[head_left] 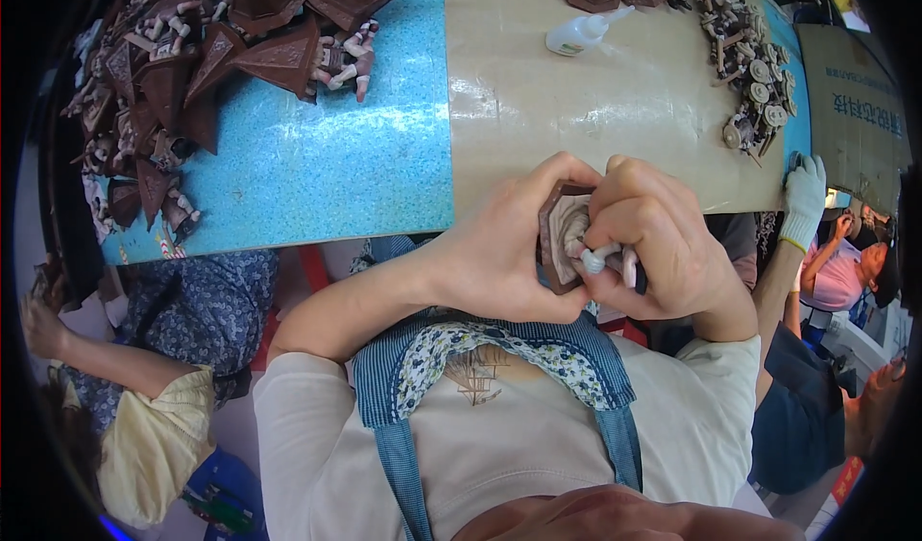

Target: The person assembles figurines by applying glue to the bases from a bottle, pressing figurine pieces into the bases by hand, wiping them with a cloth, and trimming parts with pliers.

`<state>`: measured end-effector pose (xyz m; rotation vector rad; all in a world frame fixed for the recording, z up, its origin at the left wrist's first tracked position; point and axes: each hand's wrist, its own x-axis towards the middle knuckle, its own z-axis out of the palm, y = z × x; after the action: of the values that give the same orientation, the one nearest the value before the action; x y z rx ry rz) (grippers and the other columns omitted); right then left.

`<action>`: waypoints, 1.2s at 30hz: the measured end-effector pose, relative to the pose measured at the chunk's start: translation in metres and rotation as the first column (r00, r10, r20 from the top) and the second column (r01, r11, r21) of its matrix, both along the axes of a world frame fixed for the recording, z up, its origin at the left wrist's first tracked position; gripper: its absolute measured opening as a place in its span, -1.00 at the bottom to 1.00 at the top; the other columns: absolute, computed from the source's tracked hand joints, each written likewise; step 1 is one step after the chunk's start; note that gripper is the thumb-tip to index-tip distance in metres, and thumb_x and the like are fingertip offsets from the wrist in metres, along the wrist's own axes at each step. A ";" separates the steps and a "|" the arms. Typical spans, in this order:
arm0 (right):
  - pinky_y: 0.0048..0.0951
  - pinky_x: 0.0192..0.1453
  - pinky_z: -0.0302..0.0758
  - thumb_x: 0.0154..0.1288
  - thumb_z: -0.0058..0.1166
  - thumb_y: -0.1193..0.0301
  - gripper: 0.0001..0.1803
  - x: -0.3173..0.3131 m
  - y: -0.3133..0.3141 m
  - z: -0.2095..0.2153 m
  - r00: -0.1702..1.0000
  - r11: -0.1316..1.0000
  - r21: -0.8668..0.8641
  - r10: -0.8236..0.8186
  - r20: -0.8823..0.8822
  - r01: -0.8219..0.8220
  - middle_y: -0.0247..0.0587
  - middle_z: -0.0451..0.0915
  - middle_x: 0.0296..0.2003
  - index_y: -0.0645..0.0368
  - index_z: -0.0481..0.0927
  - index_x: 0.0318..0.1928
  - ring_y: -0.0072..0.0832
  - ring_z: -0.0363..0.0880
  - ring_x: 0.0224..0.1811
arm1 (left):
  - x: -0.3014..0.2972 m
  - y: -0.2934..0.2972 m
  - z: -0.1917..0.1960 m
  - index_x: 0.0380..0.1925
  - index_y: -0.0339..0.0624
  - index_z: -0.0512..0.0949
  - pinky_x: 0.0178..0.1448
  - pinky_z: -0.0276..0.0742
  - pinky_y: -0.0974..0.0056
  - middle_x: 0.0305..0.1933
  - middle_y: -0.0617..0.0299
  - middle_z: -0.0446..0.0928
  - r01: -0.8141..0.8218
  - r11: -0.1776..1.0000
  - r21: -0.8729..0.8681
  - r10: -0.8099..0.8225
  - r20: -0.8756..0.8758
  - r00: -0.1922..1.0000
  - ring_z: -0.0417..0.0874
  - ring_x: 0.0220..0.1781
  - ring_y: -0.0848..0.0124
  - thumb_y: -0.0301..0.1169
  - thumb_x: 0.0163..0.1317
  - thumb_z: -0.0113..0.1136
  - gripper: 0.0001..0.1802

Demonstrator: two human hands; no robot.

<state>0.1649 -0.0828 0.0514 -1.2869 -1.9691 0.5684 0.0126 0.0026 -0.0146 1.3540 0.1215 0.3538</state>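
Note:
Over the table's near edge, my left hand [514, 238] is closed round the side of a dark brown faceted piece [549, 258] with a pale moulded inside. My right hand [667, 238] pinches a small pale figure part [597, 255] with rounded ends against that inside. My fingers cover much of both, so I cannot tell whether they are joined. Beyond my hands, a white squeeze bottle [573, 36] with a nozzle lies on its side on the tan board [519, 109].
Pointed brown pieces [279, 61] with small figures are heaped at the far left on a blue sheet [327, 171]. Several small figure parts with round shields [759, 89] lie at the far right. A co-worker's gloved hand [805, 200] rests at the right edge; another person's yellow sleeve [158, 445] is at left.

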 end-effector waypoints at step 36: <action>-0.24 0.09 0.36 -0.10 0.21 0.47 -0.36 0.005 0.025 0.015 0.975 0.953 0.298 -0.015 0.221 -0.053 -0.14 0.44 0.04 0.28 0.45 0.11 -0.20 0.39 0.03 | -0.050 0.042 0.045 0.10 -0.27 0.18 0.06 0.48 0.29 -0.03 0.14 0.47 -0.005 0.993 -0.119 -0.017 -0.180 0.983 0.55 -0.02 0.40 -0.49 -0.08 0.41 -0.24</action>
<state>0.1701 -0.0574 0.0664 -1.1780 -2.1518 0.1237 -0.0369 0.0449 0.0305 1.2664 0.2858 0.2144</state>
